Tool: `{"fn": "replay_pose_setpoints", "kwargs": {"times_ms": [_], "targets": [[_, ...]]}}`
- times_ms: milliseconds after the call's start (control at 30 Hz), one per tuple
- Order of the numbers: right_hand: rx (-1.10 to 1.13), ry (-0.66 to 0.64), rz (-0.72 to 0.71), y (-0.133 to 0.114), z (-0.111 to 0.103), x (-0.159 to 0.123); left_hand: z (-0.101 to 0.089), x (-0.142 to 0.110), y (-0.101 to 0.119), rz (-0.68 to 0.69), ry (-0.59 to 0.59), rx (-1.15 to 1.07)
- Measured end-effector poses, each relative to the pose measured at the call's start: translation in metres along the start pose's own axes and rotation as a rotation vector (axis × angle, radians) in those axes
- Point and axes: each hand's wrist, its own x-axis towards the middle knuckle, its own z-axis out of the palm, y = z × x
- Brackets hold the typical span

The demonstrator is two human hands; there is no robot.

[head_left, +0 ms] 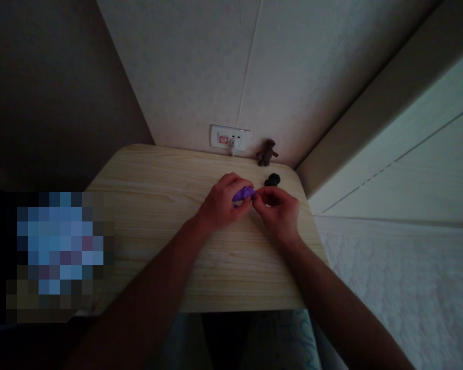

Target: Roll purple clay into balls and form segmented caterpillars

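A small, uneven purple lump (244,193), which looks like modelling clay, is held just above the wooden table top. My left hand (227,200) curls around it from the left, fingers over the far side and thumb on the near side. From the right, my right hand (277,206) pinches the lump's right end between thumb and fingertips. Just beyond my right hand lies a small black rounded piece (272,180), its near part covered by the hand. A dark brown little figure (268,153) with arms and legs stands upright farther back, close to the wall.
The light wooden table (154,177) has rounded back corners and meets the wall. A wall socket (230,139) with a white plug sits just above its back edge. A pale cabinet (389,128) rises at right, above a white quilted surface (405,277). A pixelated patch covers the left.
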Motion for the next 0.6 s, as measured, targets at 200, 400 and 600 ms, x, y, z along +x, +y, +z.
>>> {"fn": "replay_pose_setpoints", "kwargs": {"times_ms": [200, 400, 600], "targets": [[0.072, 0.076, 0.053, -0.0057, 0.0041, 0.0009, 0.0024, 0.0009, 0.0016, -0.044, 0.008, -0.003], [0.146, 0.13, 0.054, -0.002, 0.0068, -0.0022, 0.0028, 0.0029, 0.0009, -0.082, 0.037, 0.009], [0.111, 0.14, -0.007, -0.0036, 0.0062, -0.004, 0.0026, 0.003, 0.0, -0.08, 0.069, 0.021]]}}
